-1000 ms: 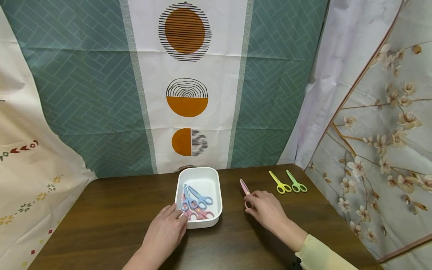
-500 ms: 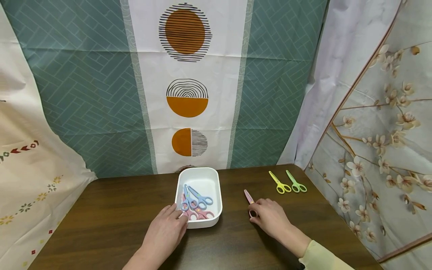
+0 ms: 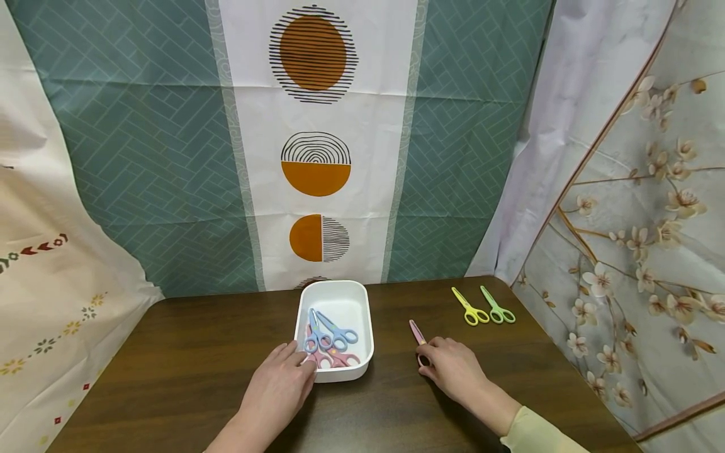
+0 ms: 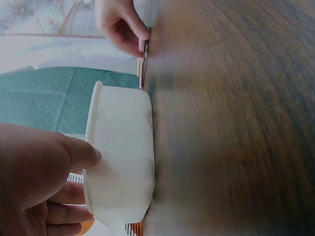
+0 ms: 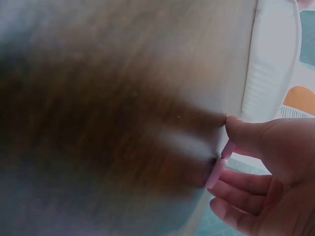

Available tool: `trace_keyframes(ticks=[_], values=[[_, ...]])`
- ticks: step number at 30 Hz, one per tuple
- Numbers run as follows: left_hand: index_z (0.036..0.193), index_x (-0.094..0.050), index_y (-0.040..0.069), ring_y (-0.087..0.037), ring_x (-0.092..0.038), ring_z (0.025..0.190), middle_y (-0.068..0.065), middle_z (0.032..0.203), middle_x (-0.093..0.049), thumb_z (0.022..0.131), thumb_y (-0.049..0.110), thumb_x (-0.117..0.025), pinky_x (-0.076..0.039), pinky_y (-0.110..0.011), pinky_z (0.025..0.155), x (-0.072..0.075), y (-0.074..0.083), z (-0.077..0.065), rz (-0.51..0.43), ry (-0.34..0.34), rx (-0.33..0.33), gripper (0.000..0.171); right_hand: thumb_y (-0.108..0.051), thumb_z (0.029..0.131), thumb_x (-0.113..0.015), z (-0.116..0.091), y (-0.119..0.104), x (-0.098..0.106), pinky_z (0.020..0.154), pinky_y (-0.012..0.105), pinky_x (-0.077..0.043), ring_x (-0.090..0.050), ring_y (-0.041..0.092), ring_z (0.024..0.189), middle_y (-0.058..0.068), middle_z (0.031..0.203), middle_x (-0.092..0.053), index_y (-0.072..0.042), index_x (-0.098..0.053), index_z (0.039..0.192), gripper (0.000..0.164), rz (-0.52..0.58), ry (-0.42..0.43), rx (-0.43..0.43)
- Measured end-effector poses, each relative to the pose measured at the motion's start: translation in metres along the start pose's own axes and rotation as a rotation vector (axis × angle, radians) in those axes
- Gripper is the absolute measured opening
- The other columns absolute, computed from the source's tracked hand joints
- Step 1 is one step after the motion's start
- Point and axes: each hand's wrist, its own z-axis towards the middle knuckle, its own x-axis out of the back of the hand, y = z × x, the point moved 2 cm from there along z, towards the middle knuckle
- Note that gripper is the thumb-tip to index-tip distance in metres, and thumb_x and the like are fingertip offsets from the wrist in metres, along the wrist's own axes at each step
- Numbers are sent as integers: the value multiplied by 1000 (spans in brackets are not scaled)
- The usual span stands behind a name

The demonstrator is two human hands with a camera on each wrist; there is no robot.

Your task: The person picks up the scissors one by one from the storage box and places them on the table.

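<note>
My left hand point(image 3: 279, 380) grips the near left corner of a white plastic tray point(image 3: 342, 376); in the left wrist view the thumb presses the outer wall point(image 4: 120, 152) by the rim. Two blue scissors point(image 3: 343, 335) lie in the tray on top of pink scissors point(image 3: 343, 360). To the tray's right, my right hand point(image 3: 453, 367) holds another pair of pink scissors point(image 3: 417, 332) by the handles, blades pointing away from me. In the right wrist view the handle loops point(image 5: 216, 173) sit between thumb and fingers, at the tabletop.
Yellow scissors point(image 3: 471, 308) and green scissors point(image 3: 498, 306) lie side by side at the back right of the dark wooden table point(image 3: 187, 365). A patterned cloth point(image 3: 317, 251) hangs behind the table, with more fabric at both sides.
My right hand has drawn the pink scissors a little toward me and to the right, then stayed nearly still. The left hand and the tray have kept their place.
</note>
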Motion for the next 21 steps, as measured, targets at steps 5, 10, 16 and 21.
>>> trace_keyframes(ticks=[5, 10, 16, 21], values=[[90, -78, 13, -41, -77, 113, -11, 100, -81, 84, 16, -92, -60, -54, 106, -1, 0, 0, -4, -13, 11, 16, -27, 86, -96, -1, 1, -3, 67, 43, -60, -69, 26, 85, 4, 105, -74, -19, -78, 109, 31, 7, -12, -12], [90, -78, 13, -41, -77, 113, -10, 100, -81, 84, 15, -92, -60, -53, 106, 0, 1, 0, -4, -14, 10, 15, -29, 86, -96, -6, -1, -2, 72, 46, -63, -72, 27, 94, 5, 115, -75, -16, -78, 116, 37, 29, -14, -28], [90, -77, 13, -41, -77, 112, -10, 98, -80, 84, 15, -92, -60, -54, 105, -2, 0, 0, -15, -2, 0, 16, -35, 91, -92, -13, -6, 4, 93, 54, -64, -72, 33, 123, 13, 136, -72, -7, -75, 133, 53, 28, -38, -23], [90, -77, 12, -42, -77, 111, -11, 98, -80, 83, 14, -93, -60, -54, 105, -1, 0, 0, -19, 2, -1, 17, -42, 95, -87, -17, -11, 9, 105, 55, -59, -66, 37, 134, 17, 146, -68, -2, -70, 141, 63, 25, -107, -29]])
